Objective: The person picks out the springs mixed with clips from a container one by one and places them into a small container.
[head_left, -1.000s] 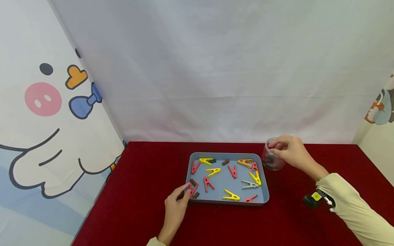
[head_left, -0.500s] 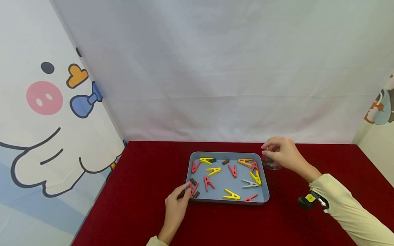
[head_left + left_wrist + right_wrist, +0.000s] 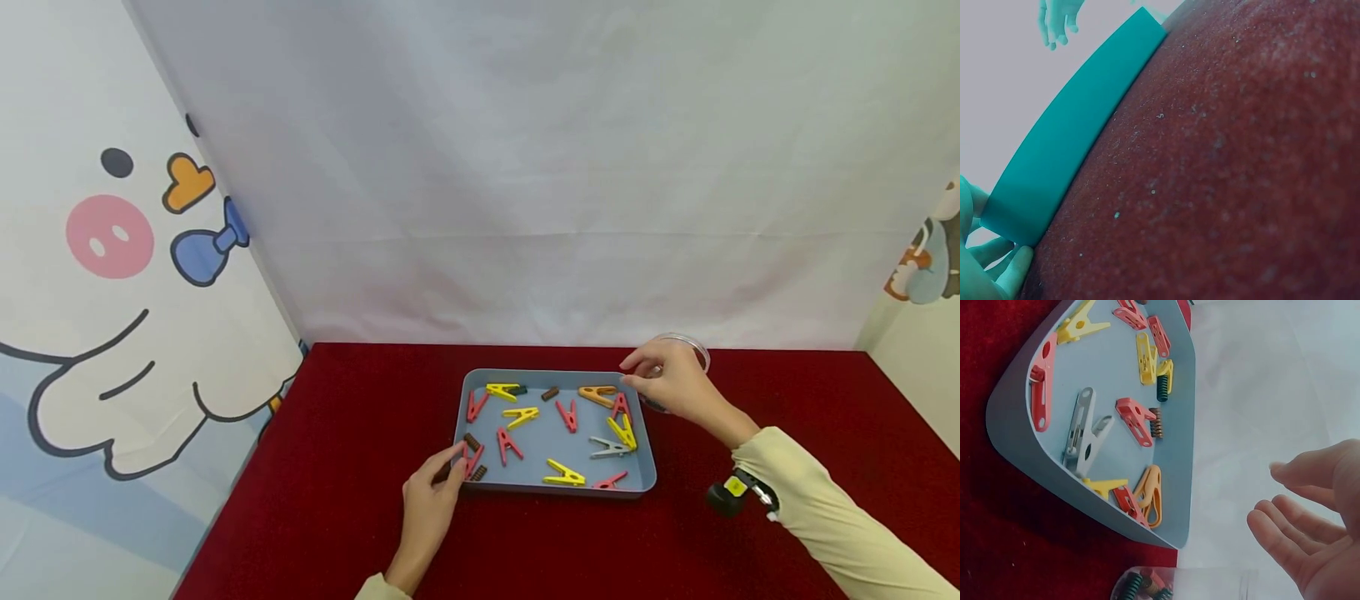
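There's one jar [image 3: 1210,585]; one tray [image 3: 538,454] holds twelve clips [image 3: 575,480] and four springs [image 3: 1162,388].

The desk [image 3: 352,442] is covered in deep red, its surface fuzzy and flecked with small pale specks up close. Directly on it, toward the far edge, a shallow blue-gray tray [image 3: 543,443] lies flat. A clear jar [image 3: 1197,584] stands upright just beside the tray's right end.
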`<state>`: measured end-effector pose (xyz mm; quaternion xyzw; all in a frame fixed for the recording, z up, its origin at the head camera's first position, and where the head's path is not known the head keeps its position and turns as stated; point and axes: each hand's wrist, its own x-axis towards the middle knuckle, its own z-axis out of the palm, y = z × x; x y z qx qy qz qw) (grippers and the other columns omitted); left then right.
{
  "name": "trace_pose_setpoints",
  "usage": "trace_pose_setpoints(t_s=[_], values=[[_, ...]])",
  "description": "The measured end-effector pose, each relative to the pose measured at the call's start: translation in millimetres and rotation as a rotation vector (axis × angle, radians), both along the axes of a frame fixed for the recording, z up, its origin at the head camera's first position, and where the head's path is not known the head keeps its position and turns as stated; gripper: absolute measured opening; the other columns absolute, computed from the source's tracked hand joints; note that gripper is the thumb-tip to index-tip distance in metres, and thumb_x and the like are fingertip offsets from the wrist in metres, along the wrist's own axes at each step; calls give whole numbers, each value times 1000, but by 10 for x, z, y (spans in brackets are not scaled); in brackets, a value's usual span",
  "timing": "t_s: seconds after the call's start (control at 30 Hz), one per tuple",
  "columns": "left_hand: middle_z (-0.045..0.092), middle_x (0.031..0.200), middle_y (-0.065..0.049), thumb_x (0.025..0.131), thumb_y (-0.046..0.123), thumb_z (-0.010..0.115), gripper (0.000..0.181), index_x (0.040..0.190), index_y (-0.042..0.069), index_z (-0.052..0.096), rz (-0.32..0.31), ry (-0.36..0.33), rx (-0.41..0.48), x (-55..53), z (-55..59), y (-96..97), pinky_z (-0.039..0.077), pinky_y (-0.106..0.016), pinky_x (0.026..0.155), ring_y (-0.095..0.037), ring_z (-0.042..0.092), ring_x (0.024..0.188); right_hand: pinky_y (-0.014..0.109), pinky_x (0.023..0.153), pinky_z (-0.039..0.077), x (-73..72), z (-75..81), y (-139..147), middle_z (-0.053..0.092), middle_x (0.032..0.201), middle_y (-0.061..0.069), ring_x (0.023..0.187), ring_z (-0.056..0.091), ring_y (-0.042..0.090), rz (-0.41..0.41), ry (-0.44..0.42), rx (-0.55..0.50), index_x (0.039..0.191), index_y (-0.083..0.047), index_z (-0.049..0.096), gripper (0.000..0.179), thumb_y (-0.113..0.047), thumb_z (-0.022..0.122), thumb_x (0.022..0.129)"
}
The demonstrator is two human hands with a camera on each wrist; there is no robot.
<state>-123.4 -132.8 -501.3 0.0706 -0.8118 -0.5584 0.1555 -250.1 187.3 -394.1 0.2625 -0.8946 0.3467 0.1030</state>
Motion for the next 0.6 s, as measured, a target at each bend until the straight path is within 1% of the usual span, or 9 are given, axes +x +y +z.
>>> trace_pose_setpoints(t_s=[0.17, 0.37, 0.6], values=[[59, 109, 7, 83, 24, 61, 25, 108, 21, 64, 2, 6, -5, -2, 1, 5, 48, -19, 66, -4, 60, 82, 28, 57, 46, 7, -31, -64, 61, 77, 3, 67, 56, 14, -1, -3, 2, 84, -8, 67, 13, -8, 71, 71], [59, 109, 7, 83, 23, 61, 25, 108, 20, 64, 2, 11, 2, -5, -7, 2, 48, -19, 67, -5, 60, 85, 27, 54, 46, -4, -116, -148, 61, 81, 6, 67, 56, 14, -15, -5, 11, 83, -11, 67, 13, -11, 72, 71], [59, 110, 5, 84, 23, 61, 26, 109, 20, 64, -1, 0, 12, -2, -2, 4, 49, -20, 67, -6, 60, 85, 26, 52, 46, -15, -200, -236, 61, 86, 8, 69, 57, 17, -13, -49, -11, 84, -9, 67, 15, -11, 73, 71]])
